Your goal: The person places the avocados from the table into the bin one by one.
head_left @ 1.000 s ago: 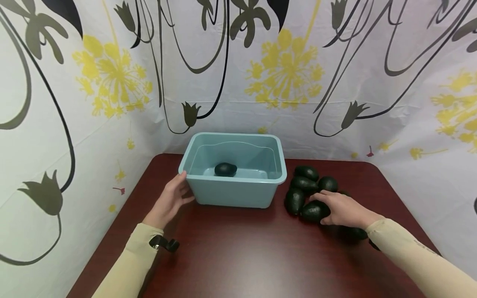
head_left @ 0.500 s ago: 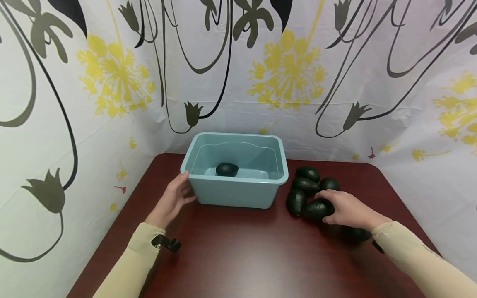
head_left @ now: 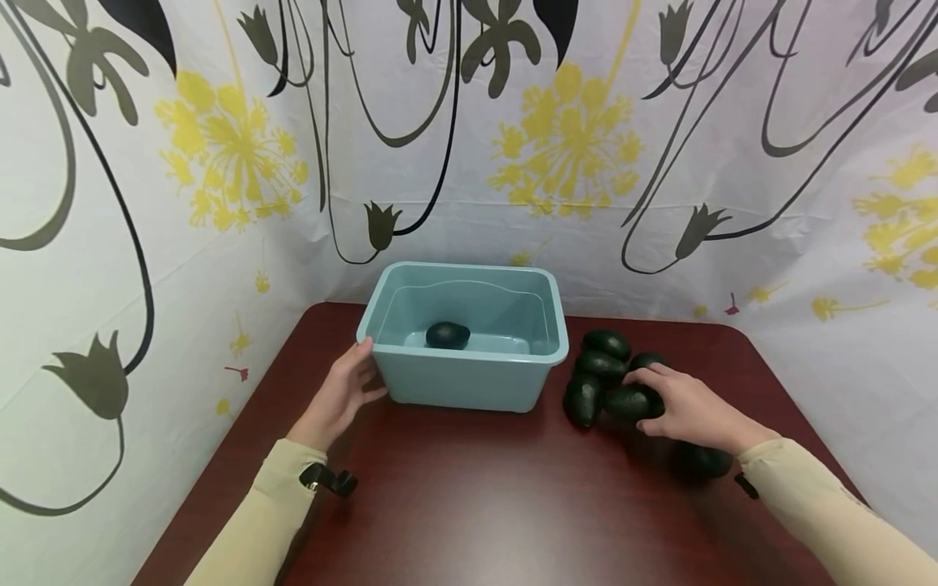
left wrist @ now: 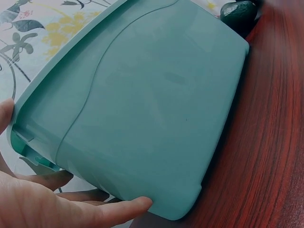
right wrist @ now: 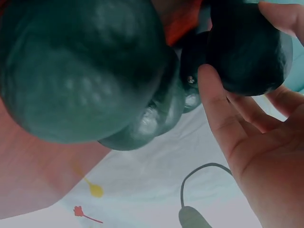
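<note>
My right hand (head_left: 692, 408) grips a dark green avocado (head_left: 628, 403) at the right-hand cluster. In the right wrist view, thumb and fingers curl round this avocado (right wrist: 249, 52), which appears held just above the table. My left hand (head_left: 339, 399) holds the front left corner of a light blue plastic bin (head_left: 454, 378). The left wrist view has the thumb at the rim and the fingers (left wrist: 128, 209) against the bin's side. A single avocado (head_left: 447, 334) lies inside the bin.
Several other avocados (head_left: 583, 400) lie close together right of the bin, and another avocado (head_left: 702, 461) sits under the right wrist. Dark red wooden table (head_left: 469, 488); patterned cloth (head_left: 469, 179) hangs behind and at both sides.
The right hand has closed more firmly round the avocado and shifted it slightly right, away from its neighbour. The left hand stays at the bin's corner.
</note>
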The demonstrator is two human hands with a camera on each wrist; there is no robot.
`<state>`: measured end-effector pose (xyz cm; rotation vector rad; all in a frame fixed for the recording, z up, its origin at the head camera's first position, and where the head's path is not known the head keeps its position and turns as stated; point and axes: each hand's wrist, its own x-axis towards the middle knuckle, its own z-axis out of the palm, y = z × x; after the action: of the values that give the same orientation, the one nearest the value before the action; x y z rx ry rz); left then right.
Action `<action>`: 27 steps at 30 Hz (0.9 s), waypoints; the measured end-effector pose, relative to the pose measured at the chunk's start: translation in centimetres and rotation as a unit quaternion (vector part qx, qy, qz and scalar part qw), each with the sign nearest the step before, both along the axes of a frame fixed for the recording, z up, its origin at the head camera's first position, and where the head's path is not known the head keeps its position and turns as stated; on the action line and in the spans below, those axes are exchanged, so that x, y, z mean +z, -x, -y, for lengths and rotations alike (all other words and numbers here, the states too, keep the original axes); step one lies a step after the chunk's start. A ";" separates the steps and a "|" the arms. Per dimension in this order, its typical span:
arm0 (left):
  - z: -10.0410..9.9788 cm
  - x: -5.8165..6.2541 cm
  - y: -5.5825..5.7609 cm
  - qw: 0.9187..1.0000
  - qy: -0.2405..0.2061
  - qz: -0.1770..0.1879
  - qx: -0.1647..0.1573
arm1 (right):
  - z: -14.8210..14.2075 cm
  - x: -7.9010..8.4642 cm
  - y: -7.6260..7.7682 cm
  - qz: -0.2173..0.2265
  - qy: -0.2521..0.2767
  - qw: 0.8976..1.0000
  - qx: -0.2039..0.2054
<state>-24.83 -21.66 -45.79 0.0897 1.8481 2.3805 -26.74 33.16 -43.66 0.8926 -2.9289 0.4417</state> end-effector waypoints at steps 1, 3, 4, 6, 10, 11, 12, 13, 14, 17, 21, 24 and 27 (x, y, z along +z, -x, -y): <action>0.0 0.0 0.0 1.000 0.000 0.001 0.000 | 0.0 0.1 0.0 -0.002 0.001 1.000 -0.002; 0.0 -0.1 -0.1 1.000 0.000 0.000 0.000 | 0.0 0.2 0.0 -0.004 0.001 1.000 -0.002; 0.0 -0.1 -0.1 1.000 0.002 0.000 0.001 | 0.0 0.3 0.0 -0.006 0.002 1.000 0.000; 0.0 -0.1 -0.1 1.000 0.003 -0.001 0.000 | 0.0 0.4 0.0 -0.009 0.004 1.000 0.002; 0.0 -0.1 0.0 1.000 0.004 -0.002 -0.005 | 0.0 0.7 0.0 -0.016 0.002 1.000 0.001; 0.0 -0.1 0.0 1.000 0.005 -0.003 -0.005 | 0.1 0.8 0.0 -0.017 0.002 1.000 0.000; 0.0 -0.1 0.1 1.000 0.005 -0.004 -0.005 | 0.1 1.0 0.0 -0.018 0.001 1.000 0.001; 0.0 -0.1 0.1 1.000 0.005 -0.006 -0.005 | 0.1 1.1 0.0 -0.020 0.001 1.000 0.000; 0.0 -0.1 0.1 1.000 0.005 -0.008 -0.005 | 0.2 1.2 0.0 -0.022 0.001 1.000 0.001; 0.0 -0.1 0.0 1.000 0.004 -0.009 -0.003 | 0.3 1.4 0.0 -0.027 0.004 1.000 0.002; 0.0 -0.1 0.0 1.000 0.002 -0.007 0.000 | 0.5 1.7 -0.3 -0.029 0.012 1.000 0.003; 0.0 -0.1 0.0 1.000 0.003 -0.008 0.001 | 0.6 2.0 -0.5 -0.029 0.022 0.999 -0.001; 0.0 -0.1 0.0 1.000 0.002 -0.010 -0.002 | 0.7 2.2 -0.8 -0.037 0.032 0.999 -0.007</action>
<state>-24.87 -21.64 -45.91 0.1176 1.8607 2.3825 -25.98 32.50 -41.42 0.8616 -2.8364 0.4868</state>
